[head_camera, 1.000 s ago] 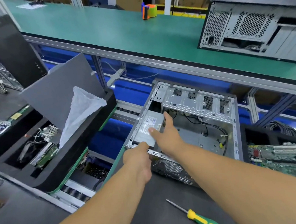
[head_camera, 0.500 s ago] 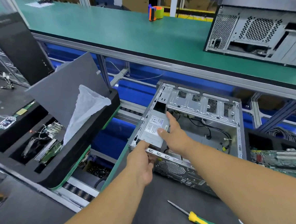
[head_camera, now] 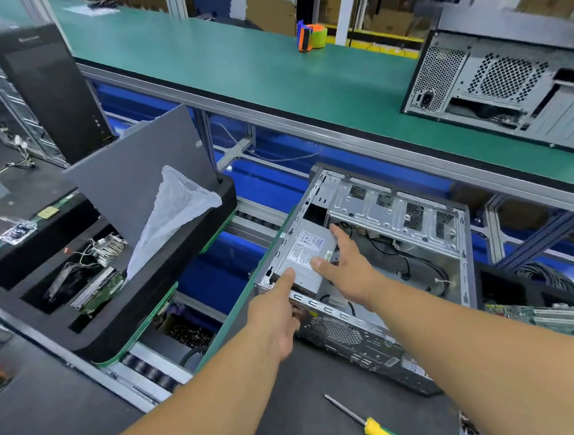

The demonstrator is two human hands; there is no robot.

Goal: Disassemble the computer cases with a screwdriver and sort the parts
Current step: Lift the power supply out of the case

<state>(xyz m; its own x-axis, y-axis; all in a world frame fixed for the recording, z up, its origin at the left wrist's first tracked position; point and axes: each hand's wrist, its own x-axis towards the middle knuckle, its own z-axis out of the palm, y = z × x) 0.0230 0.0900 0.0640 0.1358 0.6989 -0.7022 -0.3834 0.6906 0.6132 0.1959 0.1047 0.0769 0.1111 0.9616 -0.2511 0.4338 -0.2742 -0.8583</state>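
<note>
An open grey computer case lies on its side on the dark bench. A silver power supply with a white label sits in its near-left corner. My left hand grips the case's near rear edge, its thumb stretched onto the power supply's top and its fingers curled against the perforated rear panel. My right hand holds the power supply, thumb on the label and fingers over its inner side. Black cables run across the case floor. A yellow-and-green screwdriver lies on the bench near me, untouched.
Left of the case is a black foam tray with removed parts, a clear plastic bag and a leaning grey panel. A circuit board lies at right. A second case and a tape dispenser stand on the green table.
My left thumb has stretched forward onto the power supply's top. My right hand stays on the power supply. The view has shifted slightly.
</note>
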